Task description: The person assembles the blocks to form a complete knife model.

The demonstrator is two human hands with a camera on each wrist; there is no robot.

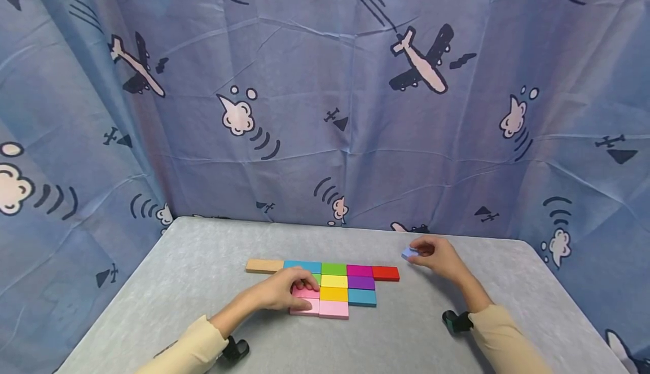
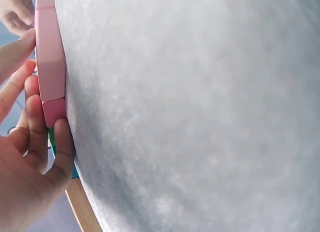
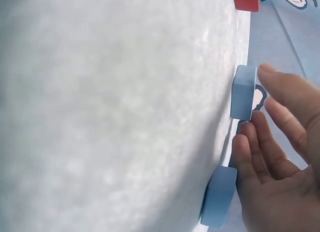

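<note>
My left hand (image 1: 284, 288) rests at the left side of a flat mosaic of coloured blocks, fingers loosely bent over a pink block (image 1: 306, 293). Its thumb touches the pale pink block (image 1: 315, 307) in the front row; its little finger reaches the tabletop in the left wrist view. At the back right, my right hand (image 1: 438, 256) pinches a light blue block (image 1: 410, 253) between thumb and fingertips. The right wrist view shows this block (image 3: 242, 92) at the fingertips, and another blue block (image 3: 219, 197) below, beside the fingers.
Yellow (image 1: 334, 281), orange (image 1: 334, 294), purple (image 1: 361, 282) and blue blocks (image 1: 362, 298) adjoin the pink ones. A back row runs from a wooden block (image 1: 264, 266) to a red block (image 1: 386, 273). The grey table (image 1: 396, 340) meets a blue patterned curtain (image 1: 304, 137) behind.
</note>
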